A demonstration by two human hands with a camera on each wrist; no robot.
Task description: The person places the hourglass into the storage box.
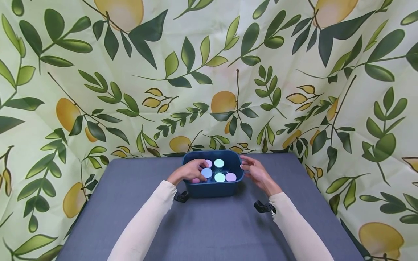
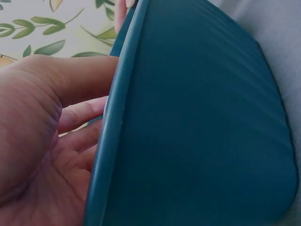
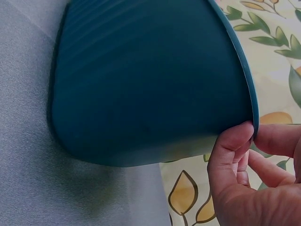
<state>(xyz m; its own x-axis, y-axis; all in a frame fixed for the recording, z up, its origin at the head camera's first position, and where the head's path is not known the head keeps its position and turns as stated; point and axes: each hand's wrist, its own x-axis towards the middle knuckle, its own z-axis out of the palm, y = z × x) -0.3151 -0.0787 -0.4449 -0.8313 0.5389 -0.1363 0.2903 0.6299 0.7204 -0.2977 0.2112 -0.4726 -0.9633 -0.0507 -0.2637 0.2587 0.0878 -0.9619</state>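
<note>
A dark blue plastic bin [image 1: 212, 190] stands on the table and holds several small clear jars with pastel lids. Reaching in over the bin's left side, my left hand [image 1: 192, 169] has its thumb and fingers around a blue-lidded jar [image 1: 206, 173]. The bin's wall [image 2: 197, 122] hides those fingertips in the left wrist view. At the opposite end, my right hand [image 3: 249, 174] pinches the rim between thumb and finger. Around the blue lid are a mint-lidded jar [image 1: 220, 177], another mint-lidded jar [image 1: 219, 164], and a pink-lidded jar [image 1: 230, 177]. Another pink lid [image 1: 195, 180] lies partly under my left hand.
A grey cloth covers the table [image 1: 222, 228] beneath the bin. Behind and to the sides hangs a fabric backdrop [image 1: 196, 119] printed with lemons and leaves, close behind the bin's far side. Each wrist wears a black strap [image 1: 263, 207].
</note>
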